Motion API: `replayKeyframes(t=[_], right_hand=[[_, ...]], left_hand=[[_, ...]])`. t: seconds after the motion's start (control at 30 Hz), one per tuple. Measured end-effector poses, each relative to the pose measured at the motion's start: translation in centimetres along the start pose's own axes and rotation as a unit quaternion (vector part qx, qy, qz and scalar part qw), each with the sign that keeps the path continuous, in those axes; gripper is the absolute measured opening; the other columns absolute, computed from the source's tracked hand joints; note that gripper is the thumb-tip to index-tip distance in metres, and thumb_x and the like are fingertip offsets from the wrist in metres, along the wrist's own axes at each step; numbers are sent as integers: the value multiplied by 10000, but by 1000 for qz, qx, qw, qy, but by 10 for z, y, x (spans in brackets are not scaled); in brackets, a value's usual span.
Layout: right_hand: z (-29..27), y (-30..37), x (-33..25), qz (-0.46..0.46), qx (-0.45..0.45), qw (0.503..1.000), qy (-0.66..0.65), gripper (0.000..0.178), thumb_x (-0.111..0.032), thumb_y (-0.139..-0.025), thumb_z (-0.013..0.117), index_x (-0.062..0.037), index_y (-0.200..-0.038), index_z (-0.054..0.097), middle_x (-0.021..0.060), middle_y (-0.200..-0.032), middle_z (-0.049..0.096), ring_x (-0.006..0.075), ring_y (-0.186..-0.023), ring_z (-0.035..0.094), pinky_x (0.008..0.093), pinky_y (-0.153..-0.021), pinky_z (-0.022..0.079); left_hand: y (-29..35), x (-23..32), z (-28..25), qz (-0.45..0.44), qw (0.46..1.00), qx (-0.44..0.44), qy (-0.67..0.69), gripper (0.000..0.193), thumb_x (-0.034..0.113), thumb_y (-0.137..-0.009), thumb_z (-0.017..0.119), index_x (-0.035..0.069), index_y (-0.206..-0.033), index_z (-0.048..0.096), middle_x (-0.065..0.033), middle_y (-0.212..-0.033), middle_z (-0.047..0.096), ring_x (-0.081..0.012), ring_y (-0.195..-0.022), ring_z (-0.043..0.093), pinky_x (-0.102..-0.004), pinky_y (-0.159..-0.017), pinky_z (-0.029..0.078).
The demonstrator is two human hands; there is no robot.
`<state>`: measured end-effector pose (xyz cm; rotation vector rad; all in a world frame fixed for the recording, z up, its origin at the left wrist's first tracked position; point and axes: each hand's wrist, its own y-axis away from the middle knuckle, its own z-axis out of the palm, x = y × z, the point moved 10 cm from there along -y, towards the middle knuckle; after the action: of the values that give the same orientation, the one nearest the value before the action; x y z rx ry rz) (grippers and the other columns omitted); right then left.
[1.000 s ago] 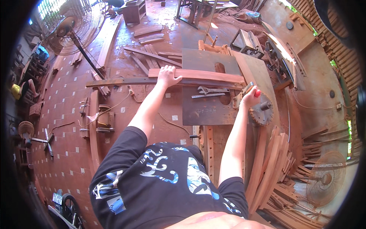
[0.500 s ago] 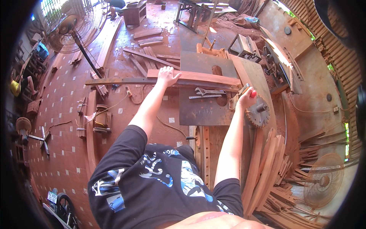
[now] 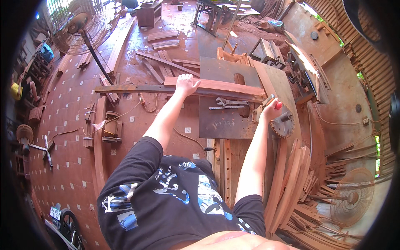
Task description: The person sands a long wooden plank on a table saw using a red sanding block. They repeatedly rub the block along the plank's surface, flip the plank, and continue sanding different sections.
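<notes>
My left hand (image 3: 186,85) is closed over the left end of a reddish wooden board (image 3: 229,87), its fingers curled over the far edge. The board lies along a long dark metal bar (image 3: 137,88) that crosses the dark metal saw table (image 3: 218,118). At the board's right end my right hand (image 3: 271,111) is closed around a small tool with a red rounded end (image 3: 278,106); its kind is mostly hidden by the fingers. Just beside that hand lies a toothed circular saw blade (image 3: 283,124). An adjustable wrench (image 3: 230,102) and a pale ruler (image 3: 226,107) rest on the table between my arms.
Long timber pieces (image 3: 287,183) stand close by my right arm. More planks (image 3: 164,64) lie on the tiled floor beyond the table. A standing fan (image 3: 79,25) is at the far left, another fan (image 3: 352,198) at the lower right. A cable (image 3: 187,137) runs over the floor.
The view has shifted slightly. Both hands keep nearly the same places on the board and the red-ended tool.
</notes>
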<state>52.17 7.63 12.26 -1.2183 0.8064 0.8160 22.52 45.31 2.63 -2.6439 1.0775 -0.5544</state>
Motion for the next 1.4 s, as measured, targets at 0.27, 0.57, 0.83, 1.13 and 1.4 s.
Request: replayKeyframes(t=[0.27,0.57,0.83,1.13,1.4], right_hand=[[-26,9,-9,2,-7,1000,22,338,-224,-983,687,8,-765,574,-8,-749,596,109,-685,523,312,-634,438],[-72,24,-20,7,-13,1000,2,364,-203,-1001,672,-16,-726,524,-34,-711,530,96,-664,468,306,-607,385],[-137,48,-46,56,-41,994,-79,458,-156,-1012,654,-154,-666,354,-86,-606,359,37,-516,301,261,-489,203],[-247,84,-83,93,-66,990,-79,463,-146,-1019,630,-136,-647,354,-74,-571,352,43,-504,301,259,-491,211],[-327,111,-97,118,-67,984,-116,479,-108,-1010,638,-170,-640,341,-85,-579,341,33,-488,284,270,-478,171]], left_hand=[[26,7,-8,17,999,-6,31,559,564,-974,579,14,-1043,653,-192,-1062,683,-356,-1103,611,-462,-1025,443],[76,21,-28,30,999,15,40,492,494,-955,614,11,-1027,671,-180,-1069,692,-348,-1098,611,-452,-1037,444],[142,37,-53,47,995,60,71,413,439,-942,652,26,-947,661,-158,-993,667,-335,-1050,603,-454,-995,445],[245,81,-90,46,995,39,77,399,421,-928,669,23,-911,649,-158,-977,668,-336,-1034,605,-453,-982,448],[328,108,-117,41,995,29,82,381,402,-922,676,21,-950,659,-156,-976,671,-335,-1042,610,-456,-991,450]])
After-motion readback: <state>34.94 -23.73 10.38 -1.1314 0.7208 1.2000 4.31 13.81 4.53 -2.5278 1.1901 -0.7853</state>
